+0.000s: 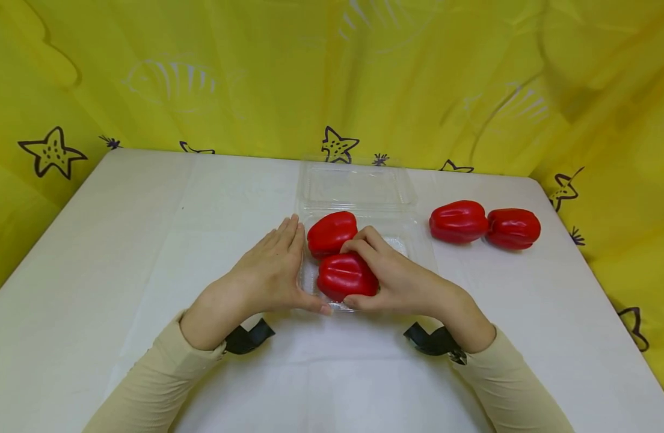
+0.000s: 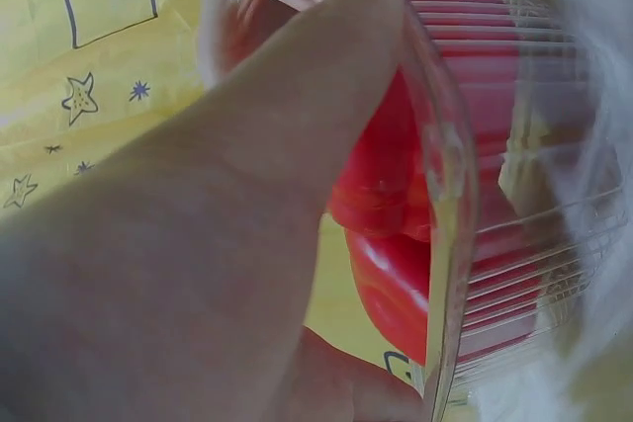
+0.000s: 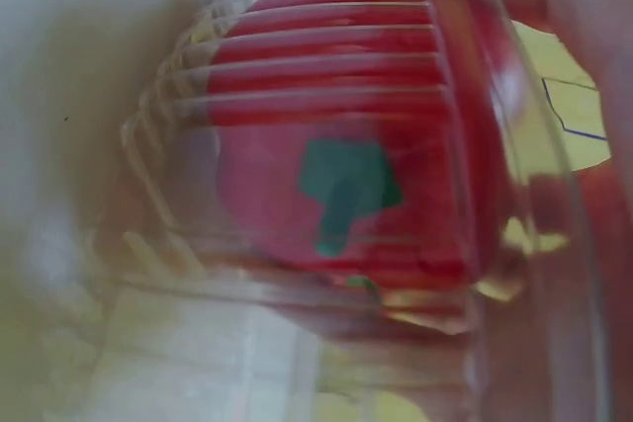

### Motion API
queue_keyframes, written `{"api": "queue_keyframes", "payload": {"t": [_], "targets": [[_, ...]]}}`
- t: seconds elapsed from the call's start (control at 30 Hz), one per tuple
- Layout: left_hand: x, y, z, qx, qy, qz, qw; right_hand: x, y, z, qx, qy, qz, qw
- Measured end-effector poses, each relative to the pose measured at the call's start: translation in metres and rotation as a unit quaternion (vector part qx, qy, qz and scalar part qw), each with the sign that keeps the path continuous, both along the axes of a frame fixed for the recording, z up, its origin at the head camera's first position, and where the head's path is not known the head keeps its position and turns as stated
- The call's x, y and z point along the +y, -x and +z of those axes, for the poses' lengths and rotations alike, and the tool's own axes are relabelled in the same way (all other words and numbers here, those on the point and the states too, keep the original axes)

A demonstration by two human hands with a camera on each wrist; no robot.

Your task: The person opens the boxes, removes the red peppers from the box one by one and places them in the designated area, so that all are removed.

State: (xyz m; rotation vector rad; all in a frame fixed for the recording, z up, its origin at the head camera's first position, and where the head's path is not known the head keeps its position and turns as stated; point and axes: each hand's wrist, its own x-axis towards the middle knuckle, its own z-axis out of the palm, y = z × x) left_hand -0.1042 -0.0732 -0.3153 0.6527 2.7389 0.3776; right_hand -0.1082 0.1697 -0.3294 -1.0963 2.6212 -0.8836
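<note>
The right hand (image 1: 394, 276), fingers curled, grips the near red pepper (image 1: 343, 278) by its right end inside the clear container (image 1: 423, 249); its long axis runs roughly left to right, just in front of the rear pepper (image 1: 332, 232). The left hand (image 1: 267, 273), fingers straight, lies along the left wall.

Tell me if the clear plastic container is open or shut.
Open. The container has its lid folded back, away from the person, and two red peppers show uncovered inside.
</note>
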Motion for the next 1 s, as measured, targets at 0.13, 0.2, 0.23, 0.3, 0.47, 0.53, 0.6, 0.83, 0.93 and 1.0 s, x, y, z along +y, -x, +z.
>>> {"api": "queue_keyframes", "payload": {"t": [0.13, 0.2, 0.23, 0.3, 0.47, 0.53, 0.6, 0.83, 0.93, 1.0], "targets": [[0.001, 0.0, 0.0, -0.003, 0.003, 0.002, 1.0, 0.002, 0.0, 0.002, 0.024, -0.025, -0.001, 0.9994], [0.002, 0.0, 0.001, -0.005, 0.003, 0.002, 1.0, 0.003, -0.001, 0.004, 0.028, -0.042, -0.004, 0.9987], [0.002, 0.0, 0.001, -0.005, 0.002, 0.0, 1.0, 0.005, -0.002, 0.006, 0.03, -0.051, -0.005, 0.9983], [0.002, 0.0, 0.0, -0.003, 0.002, -0.003, 1.0, 0.007, -0.003, 0.009, 0.032, -0.066, -0.006, 0.9973], [0.002, -0.001, 0.0, 0.005, 0.004, -0.007, 1.0, 0.012, -0.006, 0.015, 0.029, -0.101, -0.016, 0.9943], [0.002, -0.001, 0.0, 0.004, 0.004, -0.005, 1.0, 0.012, -0.006, 0.016, 0.024, -0.109, -0.019, 0.9935], [0.001, -0.001, 0.0, -0.001, 0.005, -0.001, 1.0, 0.012, -0.006, 0.017, 0.025, -0.112, -0.022, 0.9931], [0.001, -0.001, 0.0, -0.011, 0.009, 0.006, 0.9999, 0.015, -0.006, 0.019, 0.05, -0.113, -0.051, 0.9911], [0.002, 0.0, 0.0, -0.011, 0.01, 0.007, 0.9999, 0.013, -0.005, 0.017, 0.046, -0.106, -0.046, 0.9922], [0.002, 0.0, -0.001, -0.007, 0.009, 0.005, 0.9999, 0.011, -0.005, 0.016, 0.047, -0.102, -0.038, 0.9929]]}}
